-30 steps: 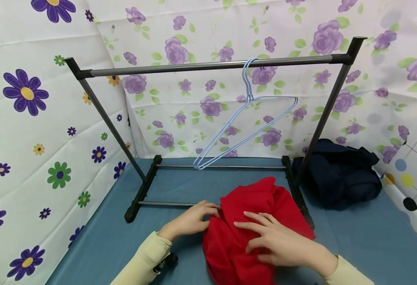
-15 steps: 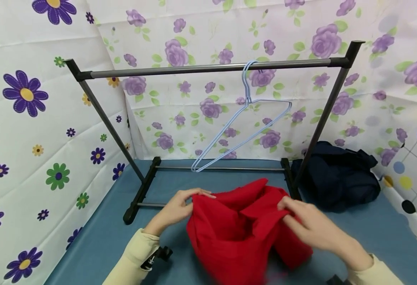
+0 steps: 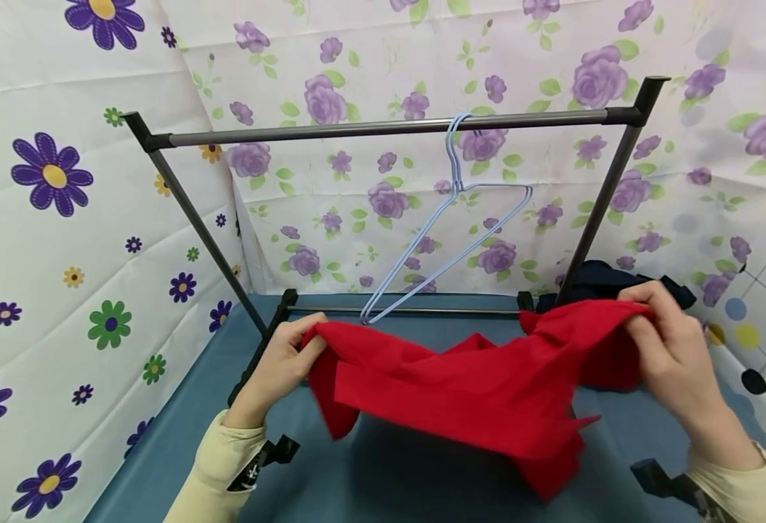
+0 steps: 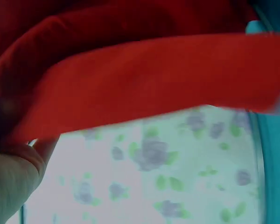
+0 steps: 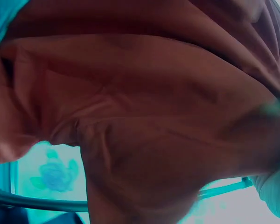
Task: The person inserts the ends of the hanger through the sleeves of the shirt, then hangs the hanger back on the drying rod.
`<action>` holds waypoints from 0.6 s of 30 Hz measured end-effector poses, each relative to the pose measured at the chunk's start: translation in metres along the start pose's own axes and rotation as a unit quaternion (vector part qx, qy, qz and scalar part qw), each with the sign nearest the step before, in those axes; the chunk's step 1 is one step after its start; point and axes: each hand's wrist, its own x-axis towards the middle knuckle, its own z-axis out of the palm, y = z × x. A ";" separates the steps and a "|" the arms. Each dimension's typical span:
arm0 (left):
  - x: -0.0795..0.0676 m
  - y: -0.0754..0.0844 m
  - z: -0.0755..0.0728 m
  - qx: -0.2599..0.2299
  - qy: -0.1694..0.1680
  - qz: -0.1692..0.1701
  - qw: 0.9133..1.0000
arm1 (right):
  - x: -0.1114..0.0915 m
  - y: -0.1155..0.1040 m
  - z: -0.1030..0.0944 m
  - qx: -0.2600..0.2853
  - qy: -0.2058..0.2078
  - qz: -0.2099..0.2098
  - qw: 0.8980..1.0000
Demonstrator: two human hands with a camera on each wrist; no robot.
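Observation:
A red garment (image 3: 448, 385) is stretched across the front of the head view, held up off the table. My left hand (image 3: 281, 370) pinches its left end between thumb and fingers. At the other end, my right hand (image 3: 674, 356) grips the cloth with bent fingers. Its lower part hangs loose, with a pointed corner drooping below the middle right. The left wrist view has the garment (image 4: 154, 79) spread overhead, with part of the left hand (image 4: 16, 179) at its edge. Folds of the garment (image 5: 144, 93) fill most of the right wrist view. Its exact kind is unclear.
Behind the garment stands a dark metal rack (image 3: 357, 131). Light blue wire hangers (image 3: 456, 185) hang from its top bar. A dark blue cloth item (image 3: 599, 280) lies at the right, partly hidden by the right hand. Blue cloth covers the table (image 3: 331, 479); flowered sheets (image 3: 383, 65) enclose it.
The garment was bunched on the table; both hands have lifted it and drawn it wide. My left hand moved left and up, my right hand right and up. The rack stayed put.

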 end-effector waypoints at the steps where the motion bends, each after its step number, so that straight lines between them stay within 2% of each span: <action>1: 0.002 0.004 -0.001 0.000 0.006 0.008 1.000 | 0.003 -0.002 -0.003 0.004 0.015 0.007 1.000; 3: 0.005 0.012 -0.004 0.000 0.016 0.030 0.999 | 0.008 -0.006 -0.007 0.006 0.042 0.028 0.999; 6: 0.011 0.019 -0.006 0.004 0.026 0.056 0.998 | 0.013 -0.011 -0.013 -0.027 0.064 0.088 0.994; 9: 0.017 0.019 -0.005 0.025 0.033 0.044 0.998 | 0.017 -0.008 -0.017 -0.081 0.056 0.165 0.981; 12: 0.019 0.009 0.000 0.056 0.026 -0.009 0.998 | 0.016 0.007 -0.022 -0.125 0.004 0.225 0.966; 16: 0.015 -0.015 0.012 0.093 -0.021 -0.101 0.990 | 0.006 0.039 -0.020 -0.167 -0.119 0.268 0.942; 18: 0.010 -0.028 0.019 0.102 -0.049 -0.139 0.984 | -0.002 0.056 -0.015 -0.176 -0.185 0.287 0.923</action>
